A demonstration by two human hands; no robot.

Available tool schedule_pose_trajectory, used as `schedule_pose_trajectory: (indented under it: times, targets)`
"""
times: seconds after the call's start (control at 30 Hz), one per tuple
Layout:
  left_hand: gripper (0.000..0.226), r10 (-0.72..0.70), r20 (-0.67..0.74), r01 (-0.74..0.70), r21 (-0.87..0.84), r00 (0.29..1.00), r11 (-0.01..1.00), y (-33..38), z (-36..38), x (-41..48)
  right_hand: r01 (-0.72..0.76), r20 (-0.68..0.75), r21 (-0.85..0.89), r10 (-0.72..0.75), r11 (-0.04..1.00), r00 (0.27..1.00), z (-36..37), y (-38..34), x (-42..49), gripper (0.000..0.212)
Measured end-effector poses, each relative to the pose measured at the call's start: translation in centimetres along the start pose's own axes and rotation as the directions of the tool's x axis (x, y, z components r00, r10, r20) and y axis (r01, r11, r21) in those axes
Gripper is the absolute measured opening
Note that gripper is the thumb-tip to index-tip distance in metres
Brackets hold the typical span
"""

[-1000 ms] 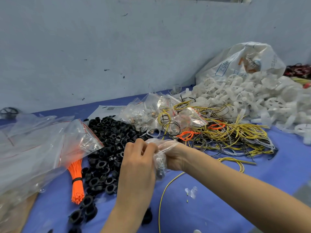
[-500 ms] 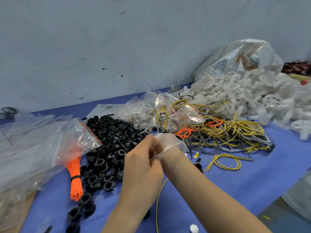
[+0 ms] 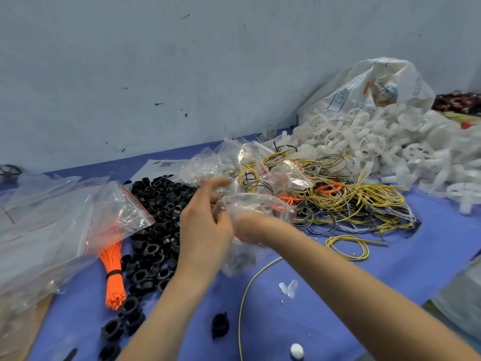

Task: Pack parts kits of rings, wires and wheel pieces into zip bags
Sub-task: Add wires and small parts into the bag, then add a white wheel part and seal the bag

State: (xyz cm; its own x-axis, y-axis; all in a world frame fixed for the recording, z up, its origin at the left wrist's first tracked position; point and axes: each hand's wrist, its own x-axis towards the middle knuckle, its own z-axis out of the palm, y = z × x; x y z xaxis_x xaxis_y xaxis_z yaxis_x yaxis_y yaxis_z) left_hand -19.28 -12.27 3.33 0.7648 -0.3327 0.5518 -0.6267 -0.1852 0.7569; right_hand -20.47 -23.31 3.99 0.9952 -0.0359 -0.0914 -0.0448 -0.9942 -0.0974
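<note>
Blue cloth covers the worktop (image 3: 390, 269), which runs back to a scuffed pale wall (image 3: 182, 74). From my remote seat I see both hands meeting over its middle, on one small bag (image 3: 263, 204).

The right hand (image 3: 250, 225) grasps the bag, and its film is draped so far over the fingers that I can barely make them out. Some dark parts sag in the bag's lower end, just beneath the left hand (image 3: 205, 230). That hand is at the bag's mouth with its forefinger straight and the others bent toward the rim. Blur keeps me from telling whether they pinch the film or only brush it.

Black rings (image 3: 161, 209) are heaped just to the left of the left fingers (image 3: 220, 181). The tangled wires (image 3: 351, 201) lie beyond and to the right of the right hand. The white wheel pieces (image 3: 364, 142) are piled farther off the same way, well apart from both hands.

I judge this kit to be partly filled, with the mouth being held open or closed; I can't say which. If parts are missing, the next move needs one hand to keep the mouth wide while the other reaches right for a wire coil or wheel piece. If the kit is complete, the zip needs a firm pinch run along its full length. The slack film could fold, and the rings could spill.
</note>
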Motion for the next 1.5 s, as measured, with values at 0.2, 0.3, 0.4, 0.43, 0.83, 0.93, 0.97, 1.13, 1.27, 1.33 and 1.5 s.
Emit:
schedule_pose_trajectory:
  times: [0.2,0.3,0.4,0.43,0.83,0.93,0.97,1.13,1.27,1.33,1.5]
  targets:
    - [0.064,0.282,-0.024,-0.281,0.057,0.959,0.958,1.6,0.8,1.1,-0.132,0.117,-0.046,0.137,0.99,0.984,-3.4,1.5,-0.2,0.036]
    - [0.035,0.359,0.043,-0.362,0.145,0.932,0.921,2.0,1.1,1.6,-0.04,0.087,-0.265,0.065,0.963,0.994,-2.4,2.2,0.0,0.042]
    - [0.031,0.342,0.084,-0.352,0.245,0.936,0.903,1.8,0.4,2.3,-0.156,0.066,-0.081,0.162,0.984,0.985,-4.2,1.9,-0.5,0.031]
    - [0.031,0.33,0.077,-0.338,0.286,0.941,0.897,1.7,0.0,2.6,-0.141,0.072,-0.074,0.146,0.987,0.987,-5.2,2.0,-0.8,0.023]
    - [0.021,0.086,0.489,-0.138,0.071,0.868,0.988,-2.5,0.1,3.0,0.143,-0.24,0.925,0.249,0.353,0.938,-7.6,15.5,-6.5,0.031]
    - [0.022,0.047,0.333,-0.068,0.051,0.942,0.996,-2.7,2.0,3.7,0.01,-0.267,0.946,0.761,0.324,0.592,-6.3,23.9,-4.2,0.014]
    - [0.021,0.043,0.314,-0.059,0.042,0.949,0.997,-2.8,2.4,3.8,-0.157,-0.282,0.898,0.812,0.411,0.51,-5.5,26.6,-3.2,0.01]
    - [0.008,0.032,0.255,-0.033,-0.001,0.967,0.999,-4.5,1.8,4.5,-0.611,-0.337,0.561,0.829,0.558,0.447,-2.7,35.3,0.5,0.021]
    - [0.025,0.026,0.236,-0.036,0.037,0.971,0.999,-6.8,1.1,6.1,-0.726,-0.209,0.435,0.844,0.533,0.495,-1.5,37.3,2.6,0.027]
    - [0.037,0.037,0.263,-0.056,0.068,0.964,0.996,-7.7,0.8,7.1,-0.728,-0.193,0.416,0.836,0.544,0.514,-1.2,37.5,3.6,0.031]
    - [0.056,-0.03,0.269,0.02,0.04,0.963,0.999,-9.6,0.4,8.4,-0.651,-0.078,0.552,0.809,0.522,0.583,-1.1,37.5,4.6,0.037]
